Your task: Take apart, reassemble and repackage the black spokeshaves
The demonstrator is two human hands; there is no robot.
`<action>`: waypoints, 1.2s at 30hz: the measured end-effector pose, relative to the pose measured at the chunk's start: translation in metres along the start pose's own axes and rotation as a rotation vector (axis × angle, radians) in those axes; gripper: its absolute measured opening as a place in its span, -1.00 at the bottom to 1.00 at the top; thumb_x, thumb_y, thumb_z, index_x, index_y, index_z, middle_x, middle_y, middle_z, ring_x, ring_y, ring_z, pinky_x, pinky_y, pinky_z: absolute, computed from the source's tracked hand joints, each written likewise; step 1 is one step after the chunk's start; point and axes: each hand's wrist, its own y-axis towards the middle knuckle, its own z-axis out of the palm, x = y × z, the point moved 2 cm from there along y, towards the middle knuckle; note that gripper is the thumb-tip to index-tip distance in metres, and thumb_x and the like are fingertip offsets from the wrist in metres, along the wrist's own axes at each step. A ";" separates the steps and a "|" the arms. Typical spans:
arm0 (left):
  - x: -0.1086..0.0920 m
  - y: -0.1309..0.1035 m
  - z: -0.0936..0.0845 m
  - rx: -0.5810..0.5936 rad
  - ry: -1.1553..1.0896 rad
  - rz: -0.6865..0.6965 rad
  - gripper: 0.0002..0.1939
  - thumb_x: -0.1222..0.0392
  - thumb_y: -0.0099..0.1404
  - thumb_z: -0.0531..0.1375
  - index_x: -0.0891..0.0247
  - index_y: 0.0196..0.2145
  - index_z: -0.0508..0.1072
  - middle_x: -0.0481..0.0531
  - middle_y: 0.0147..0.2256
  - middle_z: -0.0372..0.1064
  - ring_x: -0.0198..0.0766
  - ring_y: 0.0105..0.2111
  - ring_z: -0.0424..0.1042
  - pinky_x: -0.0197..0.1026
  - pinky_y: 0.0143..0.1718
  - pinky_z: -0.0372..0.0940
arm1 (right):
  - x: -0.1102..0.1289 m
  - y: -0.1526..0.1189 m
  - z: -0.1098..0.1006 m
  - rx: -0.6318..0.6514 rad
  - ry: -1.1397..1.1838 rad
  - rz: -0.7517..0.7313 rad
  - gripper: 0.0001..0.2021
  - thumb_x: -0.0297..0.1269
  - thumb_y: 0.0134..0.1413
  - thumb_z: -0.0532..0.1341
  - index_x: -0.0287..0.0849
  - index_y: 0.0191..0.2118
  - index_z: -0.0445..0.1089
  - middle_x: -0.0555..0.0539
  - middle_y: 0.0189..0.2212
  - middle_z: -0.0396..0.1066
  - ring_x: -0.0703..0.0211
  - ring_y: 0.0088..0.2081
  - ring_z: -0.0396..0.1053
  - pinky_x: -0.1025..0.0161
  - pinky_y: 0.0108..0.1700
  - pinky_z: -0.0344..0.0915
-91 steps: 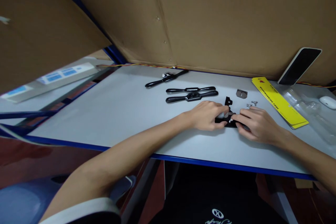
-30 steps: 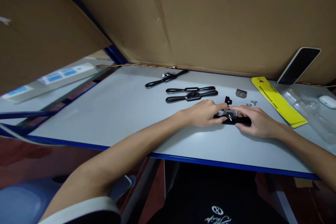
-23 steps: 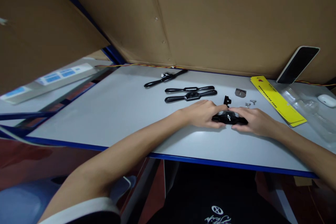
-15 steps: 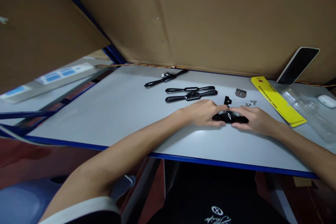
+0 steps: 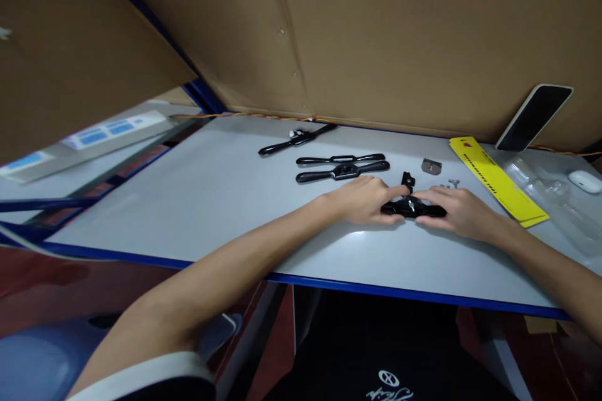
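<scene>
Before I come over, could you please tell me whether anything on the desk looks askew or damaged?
Nothing looks damaged or spilled, though the rear black spokeshave lies at a slant, unlike the two nearly parallel spokeshave bodies in front of it.

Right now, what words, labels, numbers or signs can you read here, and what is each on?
"WOODWORKING TOOL": long, flat yellow card; its smaller print is blurred.
A circled X-like emblem: black fabric shirt; the white script below is illegible.
Too small to read: anything on the grey metal blade or the held black metal tool.
</scene>
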 end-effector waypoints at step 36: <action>-0.001 0.001 0.004 -0.032 -0.178 0.006 -0.46 -0.09 0.35 0.08 0.31 0.11 0.49 0.01 -0.53 0.42 -0.22 -0.57 0.31 -0.17 -0.48 0.13 | 0.007 0.004 0.005 0.000 -0.239 -0.051 -0.61 -0.16 0.51 -0.07 -0.12 0.05 0.48 -0.07 -0.34 0.35 0.26 -0.48 0.23 0.27 -0.49 0.19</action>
